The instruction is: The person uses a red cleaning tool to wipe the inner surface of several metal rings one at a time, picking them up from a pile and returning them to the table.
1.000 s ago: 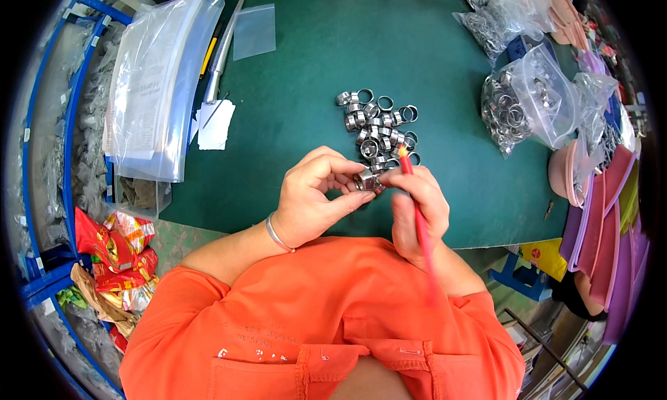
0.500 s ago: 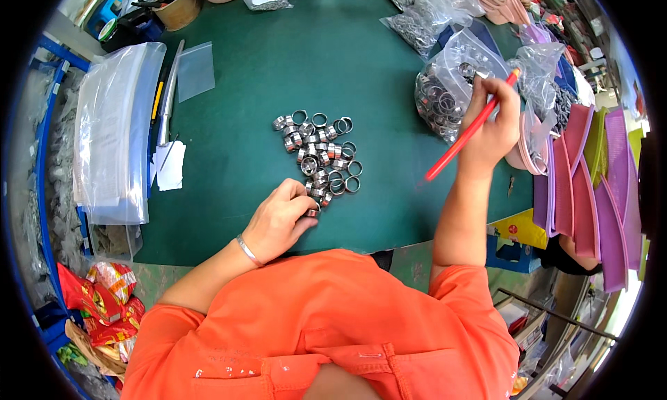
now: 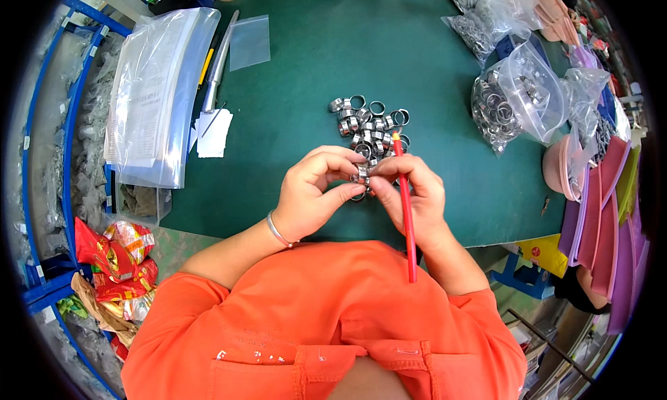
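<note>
- Near the front edge of the green table [image 3: 299, 80], both hands are working close together, fingertips almost meeting.
- Left hand [image 3: 310, 193]: thumb and fingers are pinching a small silver metal ring [image 3: 362, 171] from its left side; silver bracelet [image 3: 279, 232] is circling the wrist.
- Right hand [image 3: 422, 195]: thumb and index finger are closing on the same small piece from the right; fingers are partly hiding it, so exact contact is hard to tell.
- Red pen-like stick [image 3: 407, 216] is lying along the right hand, yellow tip pointing away over the pile, lower end overlapping the orange shirt [image 3: 264, 310] in view.
- Pile of metal rings [image 3: 379, 124] is spreading just beyond the fingertips, some standing on edge, others lying flat.
- Clear bag of rings [image 3: 497, 108] is sitting to the right of the pile, well apart; pink container [image 3: 558, 169] is standing just below it.
- Off left, white paper scrap [image 3: 214, 134] is resting beside stacked plastic sleeves [image 3: 149, 87]; small clear pouch [image 3: 250, 42] is lying farther back.
</note>
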The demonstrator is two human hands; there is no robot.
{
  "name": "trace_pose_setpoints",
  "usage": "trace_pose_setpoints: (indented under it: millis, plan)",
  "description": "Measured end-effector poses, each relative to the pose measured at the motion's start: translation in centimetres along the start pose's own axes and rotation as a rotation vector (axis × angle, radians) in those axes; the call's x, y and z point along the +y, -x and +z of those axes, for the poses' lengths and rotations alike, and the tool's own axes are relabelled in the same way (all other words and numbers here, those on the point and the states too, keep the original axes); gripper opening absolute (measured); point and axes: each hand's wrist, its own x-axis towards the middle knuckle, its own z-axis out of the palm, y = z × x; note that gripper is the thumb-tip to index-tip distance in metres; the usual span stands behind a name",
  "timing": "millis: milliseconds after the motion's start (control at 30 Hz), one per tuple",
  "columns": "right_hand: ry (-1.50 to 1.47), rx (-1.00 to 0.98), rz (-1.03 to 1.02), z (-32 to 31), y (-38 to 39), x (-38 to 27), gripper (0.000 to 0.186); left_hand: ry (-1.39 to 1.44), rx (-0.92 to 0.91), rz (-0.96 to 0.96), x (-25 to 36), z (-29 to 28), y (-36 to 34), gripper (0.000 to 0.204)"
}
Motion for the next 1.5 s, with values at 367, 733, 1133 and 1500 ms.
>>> trace_pose_setpoints:
  millis: [367, 733, 1133, 1500]
  plan:
    - [-0.158, 0.002, -0.097, 1.0, 0.4, 0.2, 0.018, -0.035, -0.010, -0.043, 0.9, 0.4, 0.4, 0.048]
    - [-0.099, 0.207, -0.159, 0.7, 1.1, -0.5, 0.018, 0.081, 0.075, -0.074, 0.4, 0.4, 0.7, 0.039]
    - [0.064, 0.095, -0.348, 0.7, 1.3, -0.3, 0.017, -0.057, 0.054, -0.009, 0.2, 0.3, 0.8, 0.036]
    - [-0.099, 0.170, -0.029, 2.1, 1.6, 0.2, 0.023, 0.267, -0.018, -0.191, 0.2, 0.3, 0.9, 0.034]
